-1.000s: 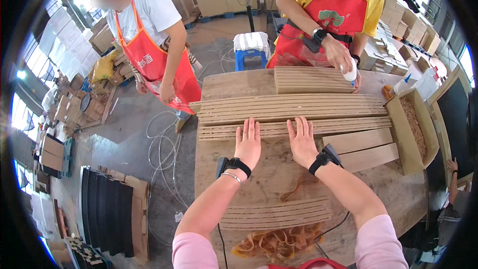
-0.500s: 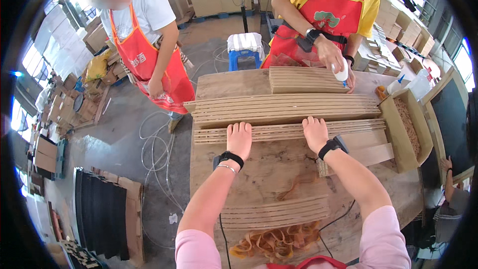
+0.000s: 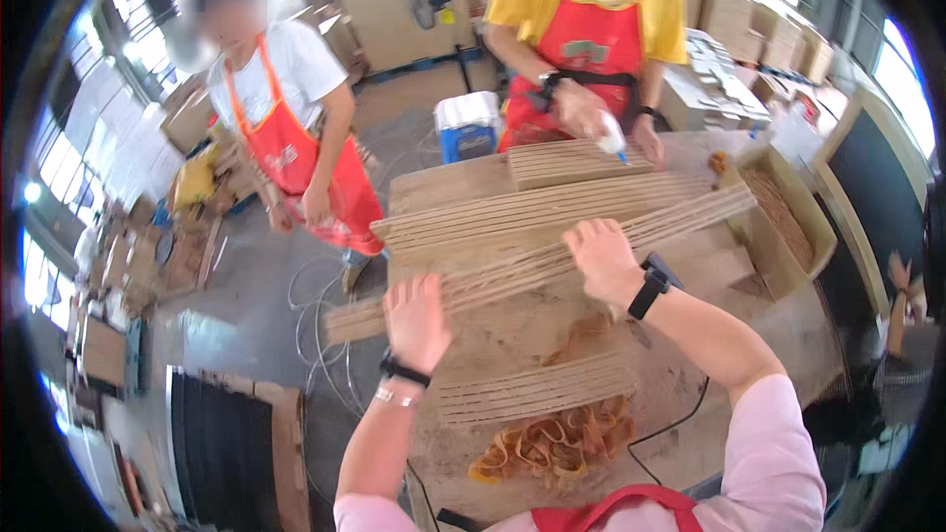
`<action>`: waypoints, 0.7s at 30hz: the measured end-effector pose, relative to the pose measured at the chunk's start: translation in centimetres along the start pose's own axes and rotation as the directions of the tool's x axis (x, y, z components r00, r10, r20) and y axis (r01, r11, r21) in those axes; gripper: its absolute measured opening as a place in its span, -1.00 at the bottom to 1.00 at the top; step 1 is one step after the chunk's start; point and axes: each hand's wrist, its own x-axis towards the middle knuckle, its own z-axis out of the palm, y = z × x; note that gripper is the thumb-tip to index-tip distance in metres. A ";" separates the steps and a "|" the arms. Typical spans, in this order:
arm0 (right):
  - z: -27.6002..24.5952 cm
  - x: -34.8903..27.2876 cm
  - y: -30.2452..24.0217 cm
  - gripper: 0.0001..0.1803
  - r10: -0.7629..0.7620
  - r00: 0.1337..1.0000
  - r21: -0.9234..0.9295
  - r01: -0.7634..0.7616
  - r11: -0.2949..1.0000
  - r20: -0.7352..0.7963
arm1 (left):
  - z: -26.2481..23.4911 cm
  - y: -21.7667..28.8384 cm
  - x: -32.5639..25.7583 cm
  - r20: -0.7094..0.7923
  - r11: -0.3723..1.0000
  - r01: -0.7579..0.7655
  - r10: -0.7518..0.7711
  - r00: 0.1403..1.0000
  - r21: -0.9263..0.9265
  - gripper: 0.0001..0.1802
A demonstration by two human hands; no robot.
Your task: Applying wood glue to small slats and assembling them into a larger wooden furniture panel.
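Observation:
A long bundle of thin tan strips (image 3: 507, 276) lies slanted across the table, its left end sticking out past the table's left edge. My left hand (image 3: 416, 323) grips it near that end, and my right hand (image 3: 601, 258) is closed over it right of its middle. Motion blurs the bundle somewhat. Just behind it is a longer stack of similar strips (image 3: 532, 212). Closer to me sits a shorter stack of strips (image 3: 537, 389), with a tangled heap of orange-brown bands (image 3: 562, 443) in front of it.
Across the table (image 3: 522, 335), a co-worker in a red apron (image 3: 591, 34) holds a white squeeze bottle (image 3: 612, 133) over a short strip stack (image 3: 567, 166). Another person (image 3: 305, 153) stands at left. An open box (image 3: 774, 261) with small brown bits stands at right. Black cord (image 3: 680, 424) crosses the front.
The strip bundle under my hands has turned, its right end going back and its left end coming nearer and past the table edge. My left hand moved left and nearer. The view shifted.

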 end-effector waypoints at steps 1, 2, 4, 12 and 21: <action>-1.5 -0.8 -1.0 -0.56 -0.067 0.997 0.107 0.069 0.992 -0.027 | -1.4 -0.2 -1.9 0.045 0.999 0.028 -0.026 0.999 -0.033 -0.43; -3.0 -2.0 -1.9 -0.55 -0.087 0.995 0.154 0.094 0.984 -0.046 | -2.5 -0.1 -3.8 0.025 0.998 0.026 -0.025 0.999 -0.058 -0.42; -5.5 -4.3 -4.3 -0.53 -0.127 0.988 0.247 0.145 0.958 -0.089 | -5.5 0.3 -7.7 0.018 0.996 0.024 -0.023 1.000 -0.081 -0.39; -6.8 -22.2 -10.7 -0.39 -0.127 0.987 0.428 0.072 0.901 0.102 | -6.7 7.6 -24.7 0.384 0.979 0.161 -0.100 0.918 -0.128 -0.33; -2.6 -35.8 -12.9 -0.39 -0.043 0.975 0.539 -0.083 0.838 0.217 | -3.1 13.5 -34.2 0.517 0.981 0.122 -0.026 0.856 -0.153 -0.30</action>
